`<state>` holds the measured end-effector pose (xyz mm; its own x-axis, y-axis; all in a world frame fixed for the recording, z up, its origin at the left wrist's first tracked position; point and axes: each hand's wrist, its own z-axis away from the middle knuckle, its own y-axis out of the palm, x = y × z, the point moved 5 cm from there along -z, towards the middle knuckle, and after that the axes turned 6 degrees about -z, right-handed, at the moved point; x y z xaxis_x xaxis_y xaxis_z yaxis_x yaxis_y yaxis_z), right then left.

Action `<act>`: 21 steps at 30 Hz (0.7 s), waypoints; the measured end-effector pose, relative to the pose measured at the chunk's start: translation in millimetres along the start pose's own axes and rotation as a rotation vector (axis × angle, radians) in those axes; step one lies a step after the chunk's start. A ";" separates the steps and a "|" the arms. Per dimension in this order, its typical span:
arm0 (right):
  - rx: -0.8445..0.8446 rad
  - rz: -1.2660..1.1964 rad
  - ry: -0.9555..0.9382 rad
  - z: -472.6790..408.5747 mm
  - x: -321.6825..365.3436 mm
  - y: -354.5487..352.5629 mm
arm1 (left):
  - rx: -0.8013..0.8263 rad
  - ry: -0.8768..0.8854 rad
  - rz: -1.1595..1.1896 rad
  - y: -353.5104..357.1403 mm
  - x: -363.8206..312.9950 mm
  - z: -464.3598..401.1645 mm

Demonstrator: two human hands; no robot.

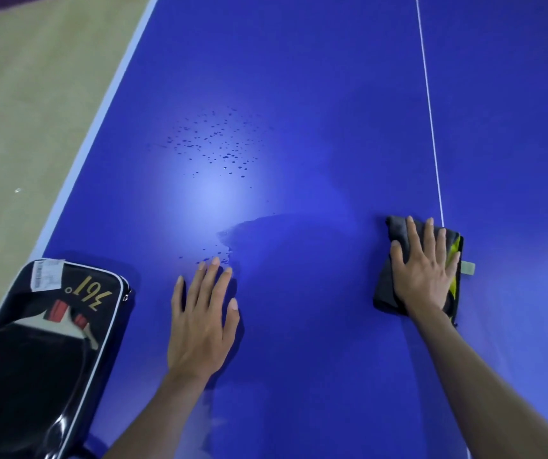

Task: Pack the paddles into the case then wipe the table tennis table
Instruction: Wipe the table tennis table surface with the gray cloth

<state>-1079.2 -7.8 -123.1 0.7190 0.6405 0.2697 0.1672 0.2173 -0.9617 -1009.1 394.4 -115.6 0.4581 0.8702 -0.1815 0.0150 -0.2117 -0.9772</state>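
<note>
Both hands lie flat, fingers straight: the right hand [423, 270] presses a cloth [385, 286] on the table [315, 94], the left hand [201, 319] rests bare. Droplets [213, 144] sit ahead; the case [40, 352] lies left.

Right hand [423, 270] pressing a folded cloth [385, 283] flat on the blue worktop [299, 94]; left hand [203, 319] resting open beside the case [40, 352]; droplets [213, 144] lying beyond.

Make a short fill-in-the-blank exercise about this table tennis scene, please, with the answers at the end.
1. The right hand presses flat on a folded ____.
2. The left hand rests with nothing in it on the ____ table.
3. The case lies at the table's ____ edge.
4. Beyond the left hand lie unwiped water ____.

Answers: cloth; blue; left; droplets
</note>
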 end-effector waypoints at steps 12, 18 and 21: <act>0.025 -0.003 -0.008 -9.1 57.0 15.6 | -0.084 -0.081 0.094 -20.2 -1.6 -123.4; -0.058 -0.018 -0.166 -2.5 194.3 52.7 | -0.095 -0.115 0.068 1.3 19.8 -234.2; -0.035 -0.033 -0.303 5.6 256.6 72.5 | -0.133 -0.236 0.105 12.1 32.1 -251.3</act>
<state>-886.4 176.5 -123.4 0.4800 0.8252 0.2978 0.2135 0.2194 -0.9520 -770.8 308.0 -105.6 0.2441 0.9164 -0.3171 0.1021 -0.3495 -0.9314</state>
